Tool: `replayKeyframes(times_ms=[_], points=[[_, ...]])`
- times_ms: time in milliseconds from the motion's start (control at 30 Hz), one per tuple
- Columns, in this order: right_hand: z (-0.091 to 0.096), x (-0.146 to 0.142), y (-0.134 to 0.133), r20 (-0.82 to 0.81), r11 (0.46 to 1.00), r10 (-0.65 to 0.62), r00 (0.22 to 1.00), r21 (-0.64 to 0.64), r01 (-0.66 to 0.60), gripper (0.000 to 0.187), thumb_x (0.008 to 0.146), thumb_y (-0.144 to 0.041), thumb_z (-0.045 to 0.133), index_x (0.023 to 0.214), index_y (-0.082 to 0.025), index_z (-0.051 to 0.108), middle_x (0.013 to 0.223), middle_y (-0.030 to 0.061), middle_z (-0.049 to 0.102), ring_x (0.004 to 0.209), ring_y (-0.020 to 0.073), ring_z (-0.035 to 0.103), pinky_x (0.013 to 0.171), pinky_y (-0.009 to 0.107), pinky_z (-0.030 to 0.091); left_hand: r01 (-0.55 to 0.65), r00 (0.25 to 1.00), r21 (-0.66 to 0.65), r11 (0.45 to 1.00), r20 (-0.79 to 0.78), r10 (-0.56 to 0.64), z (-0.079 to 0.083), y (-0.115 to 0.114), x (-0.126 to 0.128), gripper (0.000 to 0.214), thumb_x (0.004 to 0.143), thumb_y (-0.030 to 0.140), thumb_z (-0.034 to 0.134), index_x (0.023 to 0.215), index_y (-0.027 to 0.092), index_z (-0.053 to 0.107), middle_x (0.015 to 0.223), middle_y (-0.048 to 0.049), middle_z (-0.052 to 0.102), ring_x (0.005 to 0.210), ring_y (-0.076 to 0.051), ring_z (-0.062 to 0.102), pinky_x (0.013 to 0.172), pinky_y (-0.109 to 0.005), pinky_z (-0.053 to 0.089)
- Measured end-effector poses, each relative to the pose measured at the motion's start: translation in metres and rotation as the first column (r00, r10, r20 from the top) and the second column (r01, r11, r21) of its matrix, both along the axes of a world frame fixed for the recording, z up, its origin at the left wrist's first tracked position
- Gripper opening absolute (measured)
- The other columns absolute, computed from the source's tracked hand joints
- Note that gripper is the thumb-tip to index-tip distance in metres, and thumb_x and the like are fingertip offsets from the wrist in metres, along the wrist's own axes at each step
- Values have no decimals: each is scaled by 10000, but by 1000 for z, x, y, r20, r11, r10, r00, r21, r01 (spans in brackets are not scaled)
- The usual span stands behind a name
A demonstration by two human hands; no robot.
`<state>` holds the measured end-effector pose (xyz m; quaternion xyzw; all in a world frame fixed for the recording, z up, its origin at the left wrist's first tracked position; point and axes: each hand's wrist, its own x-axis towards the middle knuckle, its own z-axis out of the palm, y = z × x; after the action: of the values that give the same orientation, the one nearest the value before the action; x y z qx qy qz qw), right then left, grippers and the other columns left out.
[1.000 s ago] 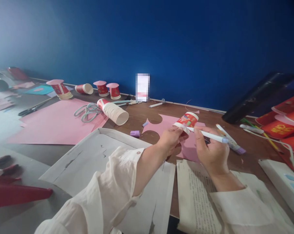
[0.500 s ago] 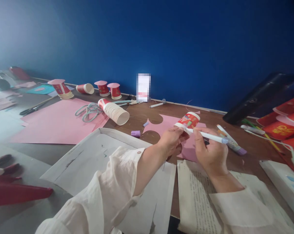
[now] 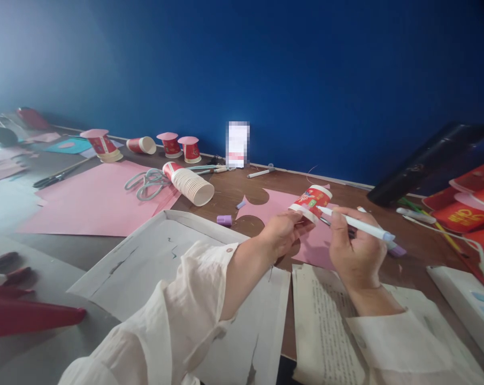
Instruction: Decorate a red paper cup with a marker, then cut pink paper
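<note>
Red paper cup (image 3: pixel 314 197) and marker (image 3: pixel 366 226) in hands (image 3: pixel 282 233) (image 3: pixel 356 256)

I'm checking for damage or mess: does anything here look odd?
The white sheet in the foreground has dark, ragged marks, possibly tears. By the wall, one red cup lies sideways, while the two cups right of it stand upright under pink discs.

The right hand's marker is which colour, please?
The marker is white with a bluish end; head view.

The held cup (image 3: pixel 315 198) is red with white ends and a small green patch; the held marker (image 3: pixel 364 225) is white with a pale blue end. The cut paper (image 3: pixel 276 204) is pink, the wall (image 3: pixel 242 64) deep blue.
</note>
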<state>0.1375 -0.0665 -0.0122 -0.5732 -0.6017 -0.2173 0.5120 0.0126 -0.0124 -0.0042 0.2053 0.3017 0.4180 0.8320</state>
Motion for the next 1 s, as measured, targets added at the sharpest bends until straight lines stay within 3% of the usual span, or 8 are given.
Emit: replayKeyframes(times_ms=[500, 833, 1000], points=[[0, -3, 2, 33, 998, 36, 999, -51, -35, 221, 951, -326, 560, 953, -153, 699, 925, 143, 755, 885, 268, 713, 804, 422, 556, -2, 1000, 18, 1000, -20, 2, 4, -2, -1, 224, 929, 67, 472, 848, 70, 681, 948, -133, 691, 881, -160, 650, 1004, -359, 519], [-2, -5, -1, 48, 991, 73, 996, -120, -67, 189, 948, -326, 563, 925, -189, 692, 902, 100, 755, 871, 248, 719, 783, 376, 562, -13, 1000, -11, 1000, -14, 12, -3, 2, 2, 216, 915, 86, 529, 740, 114, 652, 813, -79, 649, 733, -121, 617, 892, -292, 539], [-1, -6, 0, 58, 993, 64, 996, -103, -58, 184, 945, -311, 566, 920, -178, 691, 901, 112, 750, 871, 255, 712, 785, 383, 555, -9, 999, 4, 1000, -31, 10, -1, 1, 2, 246, 928, 76, 474, 760, 105, 651, 818, -92, 664, 753, -134, 625, 923, -326, 537]])
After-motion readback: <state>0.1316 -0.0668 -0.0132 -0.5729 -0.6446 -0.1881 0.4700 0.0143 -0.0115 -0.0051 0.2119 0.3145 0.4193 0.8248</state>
